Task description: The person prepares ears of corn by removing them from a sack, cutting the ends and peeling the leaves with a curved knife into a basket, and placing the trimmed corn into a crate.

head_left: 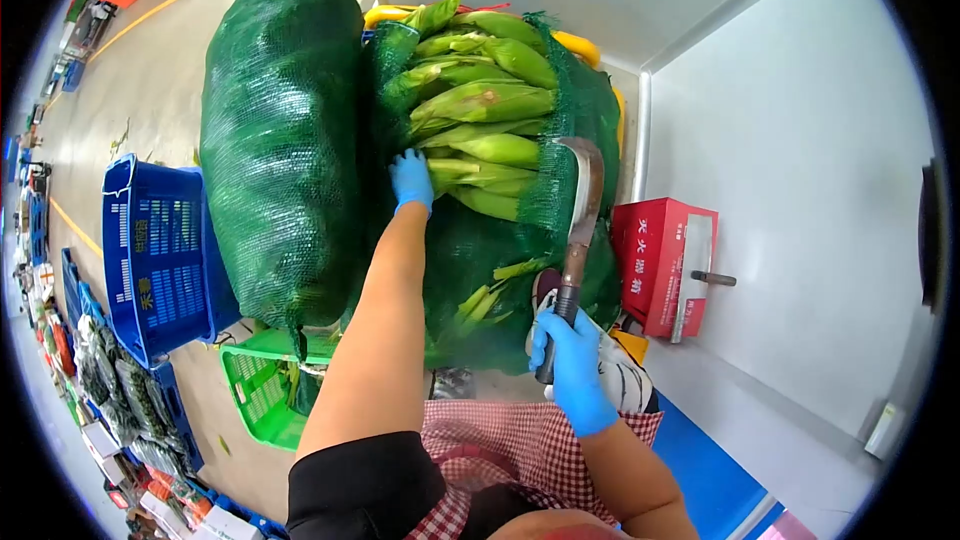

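My left hand (411,180), in a blue glove, reaches forward to the left edge of a slit in a green mesh sack (490,270). Its fingers look stretched out and slightly apart, touching the sack beside the corn husks. Through the slit show several ears of corn (490,100) in green husks, stacked sideways. In my gloved right hand (578,365) is a sickle (585,195), gripped by its black handle. The curved blade points away from me, above the sack's right side. A second, full green mesh sack (285,140) lies to the left.
A blue crate (150,260) stands at the left, with a green crate (265,395) below the full sack. To the right, a red box (665,265) stands by a grey-white wall (800,140). Yellow bars (578,48) show behind the open sack.
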Demonstrator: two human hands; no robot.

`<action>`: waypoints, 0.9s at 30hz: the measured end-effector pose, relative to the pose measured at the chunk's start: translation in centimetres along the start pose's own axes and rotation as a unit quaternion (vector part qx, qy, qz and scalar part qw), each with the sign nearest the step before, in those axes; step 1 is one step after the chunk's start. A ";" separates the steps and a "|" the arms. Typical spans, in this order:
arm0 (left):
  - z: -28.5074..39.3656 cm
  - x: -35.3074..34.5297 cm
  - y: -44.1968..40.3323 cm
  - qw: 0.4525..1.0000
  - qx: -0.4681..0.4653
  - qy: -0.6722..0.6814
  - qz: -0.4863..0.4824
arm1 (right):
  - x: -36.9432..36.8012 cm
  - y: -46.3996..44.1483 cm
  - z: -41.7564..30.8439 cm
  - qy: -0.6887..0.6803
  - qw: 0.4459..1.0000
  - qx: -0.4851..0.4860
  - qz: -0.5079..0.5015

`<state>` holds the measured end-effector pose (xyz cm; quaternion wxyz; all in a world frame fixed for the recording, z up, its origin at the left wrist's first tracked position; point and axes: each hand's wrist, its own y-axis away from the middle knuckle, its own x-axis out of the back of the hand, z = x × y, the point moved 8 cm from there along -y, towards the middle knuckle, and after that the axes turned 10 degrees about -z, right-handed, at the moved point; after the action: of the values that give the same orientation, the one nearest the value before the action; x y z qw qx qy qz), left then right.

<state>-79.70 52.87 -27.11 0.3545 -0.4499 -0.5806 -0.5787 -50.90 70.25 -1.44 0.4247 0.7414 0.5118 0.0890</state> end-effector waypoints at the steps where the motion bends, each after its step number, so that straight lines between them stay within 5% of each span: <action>1: 0.1 1.0 0.9 0.999 -0.017 -0.009 -0.031 | 0.3 0.1 0.1 -0.007 1.000 0.001 0.004; 3: -0.5 4.3 4.5 0.996 -0.034 0.043 -0.076 | 0.5 0.4 0.3 -0.006 1.000 0.006 0.004; 7: -4.1 10.9 15.5 0.923 -0.132 0.305 0.192 | 0.8 0.0 1.9 0.003 0.999 0.032 -0.007; 10: -8.0 15.5 25.9 0.784 -0.139 0.565 0.217 | 0.5 -0.3 2.0 0.021 0.998 0.058 -0.003; 13: -13.8 18.3 36.3 0.634 -0.065 0.764 0.097 | -1.6 0.5 0.8 0.091 0.983 0.158 0.007; 14: -16.3 18.3 39.7 0.526 -0.039 0.845 0.087 | -2.3 0.5 1.0 0.136 0.969 0.204 0.002; 18: -29.8 17.1 52.7 0.405 0.006 0.889 0.215 | -8.4 5.4 3.7 0.348 0.855 0.384 0.000; 20: -36.5 13.1 59.0 0.358 0.130 0.883 0.276 | -13.9 10.8 9.0 0.378 0.861 0.320 -0.116; 24: -43.8 8.7 71.1 0.323 0.251 0.817 0.407 | -23.6 20.4 22.5 0.577 0.651 0.352 -0.344; 26: -44.6 8.2 76.7 0.294 0.264 0.801 0.450 | -27.1 25.9 25.2 0.552 0.652 0.350 -0.383; 27: -44.9 8.1 79.4 0.276 0.276 0.789 0.475 | -29.5 29.9 24.5 0.482 0.694 0.350 -0.404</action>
<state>-13.36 3.34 11.97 0.9548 0.1538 0.1737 -0.1860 -30.16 28.98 13.80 -0.1752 0.4136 0.8908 0.0688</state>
